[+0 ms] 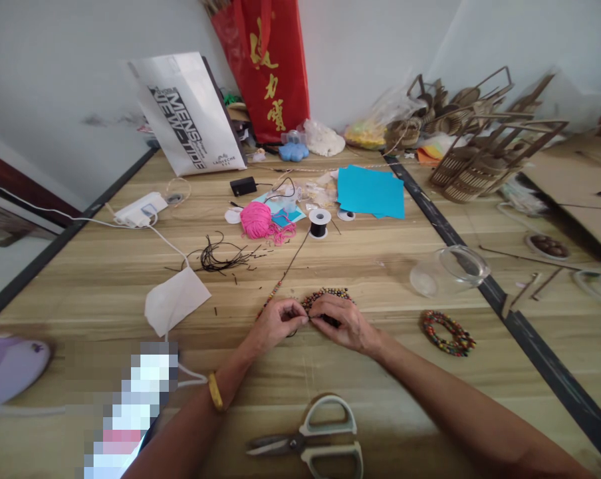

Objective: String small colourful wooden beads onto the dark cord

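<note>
My left hand (279,324) and my right hand (341,320) meet at the middle of the table, fingertips pinched close together on a thin black cord (297,254). The cord runs up to a white spool (319,223) wound with black thread. Small coloured beads (275,290) are strung along it beside my left hand. Behind my right hand lies a heap of beaded strands (330,293), partly hidden by the fingers. Exactly how the cord passes between my fingertips is too small to make out. White-handled scissors (305,442) lie spread near the front edge, below my hands.
A coiled beaded strand (448,333) and a clear plastic cup (447,271) are on the right. Cut black cords (223,256), pink yarn (256,220) and blue paper sheets (370,192) lie farther back. On the left are a white power strip (141,209) and a pixelated device (135,406).
</note>
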`<state>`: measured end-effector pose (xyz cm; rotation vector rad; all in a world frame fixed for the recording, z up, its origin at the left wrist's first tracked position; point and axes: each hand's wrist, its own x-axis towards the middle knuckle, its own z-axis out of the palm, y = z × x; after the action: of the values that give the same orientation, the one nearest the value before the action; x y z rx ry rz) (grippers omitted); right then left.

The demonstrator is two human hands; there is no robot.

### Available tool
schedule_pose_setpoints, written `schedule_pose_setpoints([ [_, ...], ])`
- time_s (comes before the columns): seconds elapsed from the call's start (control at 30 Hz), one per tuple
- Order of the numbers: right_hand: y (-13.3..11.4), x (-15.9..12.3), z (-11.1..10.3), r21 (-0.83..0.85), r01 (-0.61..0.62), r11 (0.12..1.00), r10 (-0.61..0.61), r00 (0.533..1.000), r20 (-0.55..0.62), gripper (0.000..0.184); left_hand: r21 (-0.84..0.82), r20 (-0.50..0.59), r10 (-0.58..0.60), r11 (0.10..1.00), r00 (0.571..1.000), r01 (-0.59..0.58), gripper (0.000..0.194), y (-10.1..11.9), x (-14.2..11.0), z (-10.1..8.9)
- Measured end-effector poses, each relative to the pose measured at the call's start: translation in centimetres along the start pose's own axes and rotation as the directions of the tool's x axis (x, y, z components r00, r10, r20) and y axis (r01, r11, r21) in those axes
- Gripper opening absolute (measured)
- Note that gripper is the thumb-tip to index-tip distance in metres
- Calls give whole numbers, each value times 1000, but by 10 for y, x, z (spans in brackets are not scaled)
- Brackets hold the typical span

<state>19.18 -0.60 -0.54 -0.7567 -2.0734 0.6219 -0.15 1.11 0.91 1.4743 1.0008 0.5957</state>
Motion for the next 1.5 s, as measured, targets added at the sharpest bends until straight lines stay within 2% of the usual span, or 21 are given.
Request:
schedule_pose_setpoints([
  [0.33,2,-1,0,-3,0,1000,0,1000,7,9,13,6,1,1000,1000,-1,22,5,-1,0],
  [0.73,6,-4,2,-9,18,1000,-19,1000,-13,6,32,-21,23,999,1000,-22,22,0,1,0],
  [1.5,2,-1,1,9,17,1000,-17,1000,-15,8,55,4,23,998,1000,-23,21,-1,1,0],
])
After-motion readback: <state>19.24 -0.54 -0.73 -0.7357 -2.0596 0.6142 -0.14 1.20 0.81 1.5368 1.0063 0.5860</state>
